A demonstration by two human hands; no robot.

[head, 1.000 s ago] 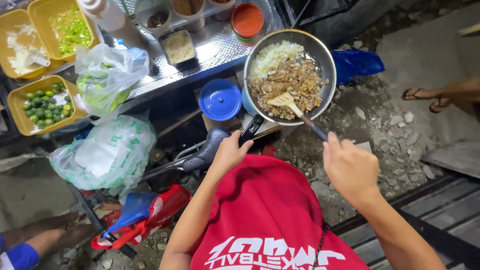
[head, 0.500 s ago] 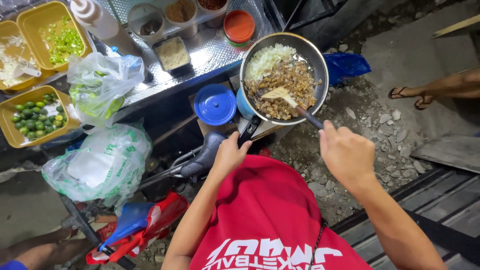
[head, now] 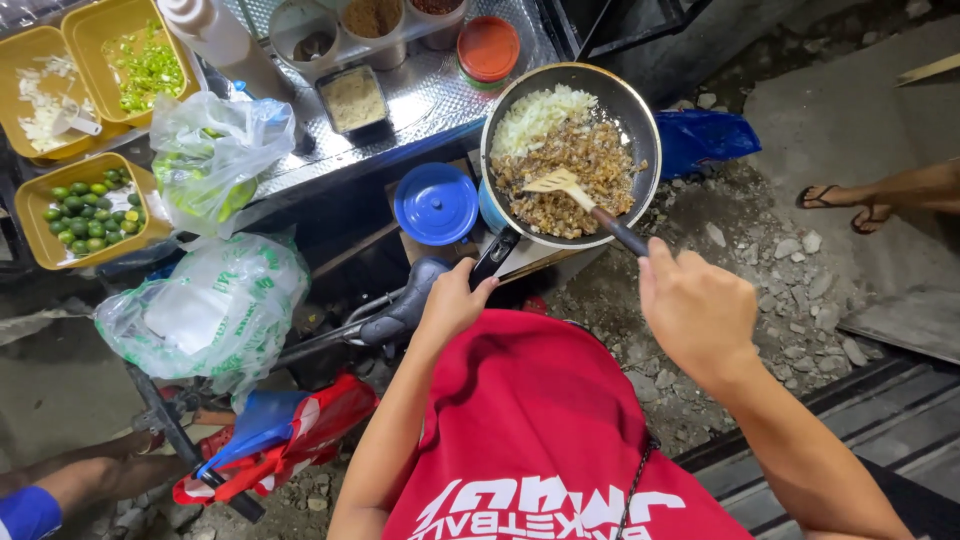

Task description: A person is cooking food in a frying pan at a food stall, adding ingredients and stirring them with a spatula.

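A dark frying pan (head: pixel 640 120) holds browned chopped meat (head: pixel 580 160) and a pile of chopped white onion (head: pixel 535 115). My left hand (head: pixel 455 300) grips the pan's black handle (head: pixel 495 258). My right hand (head: pixel 695 310) holds the dark handle of a wooden spatula (head: pixel 570 187), whose blade lies in the food. I wear a red shirt (head: pixel 540 430).
A blue lid (head: pixel 436 203) lies left of the pan. Yellow trays hold small green limes (head: pixel 85 208), chopped greens (head: pixel 140 65) and onion (head: pixel 45 95). Plastic bags (head: pixel 210 310) hang at left. Someone's sandalled foot (head: pixel 840 205) rests on rubble at right; an arm (head: pixel 60 490) shows bottom left.
The view has shifted slightly. My right hand has drawn the spatula a little across the meat; my left hand stays on the pan handle.
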